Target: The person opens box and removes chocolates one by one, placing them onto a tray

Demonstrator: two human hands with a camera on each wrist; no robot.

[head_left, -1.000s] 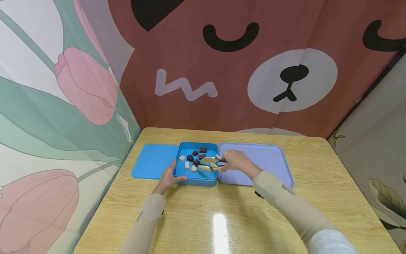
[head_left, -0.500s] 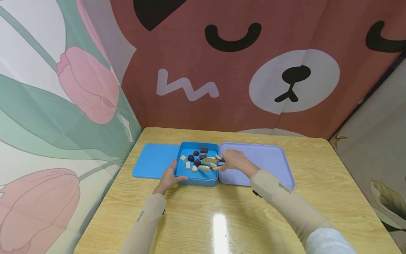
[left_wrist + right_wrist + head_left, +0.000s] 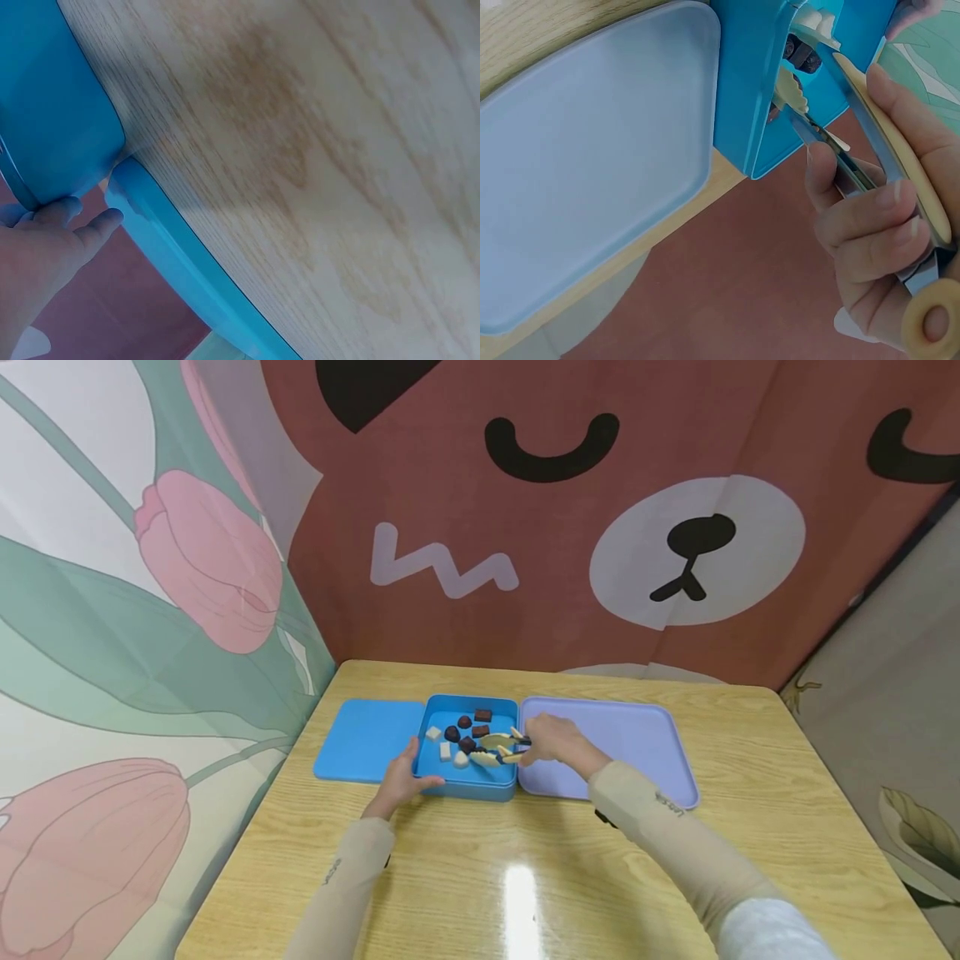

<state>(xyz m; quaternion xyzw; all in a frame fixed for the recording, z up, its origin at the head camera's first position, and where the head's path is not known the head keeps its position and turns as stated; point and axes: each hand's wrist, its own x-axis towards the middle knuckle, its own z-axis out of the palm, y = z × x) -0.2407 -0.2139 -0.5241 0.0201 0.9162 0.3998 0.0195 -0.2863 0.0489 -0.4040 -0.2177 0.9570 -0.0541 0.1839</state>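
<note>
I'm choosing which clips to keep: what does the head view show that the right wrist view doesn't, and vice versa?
Only the head view shows the flat blue rectangular panel beside the open blue rectangular box, and the beige sleeves.

Only the right wrist view shows the pale-yellow ring at the handle end of the metal tongs with pale-yellow grips.

Both share the box, the tongs, the right hand gripping them, the lavender rectangular tray, the wood-grain table, some small dark and white pieces and at least part of the left hand.

This looks like a screened-off booth, printed hangings (image 3: 540, 647) (bear (image 3: 555, 518), tulips (image 3: 206, 560)) lining three sides of a wood-grain table (image 3: 570, 877).
</note>
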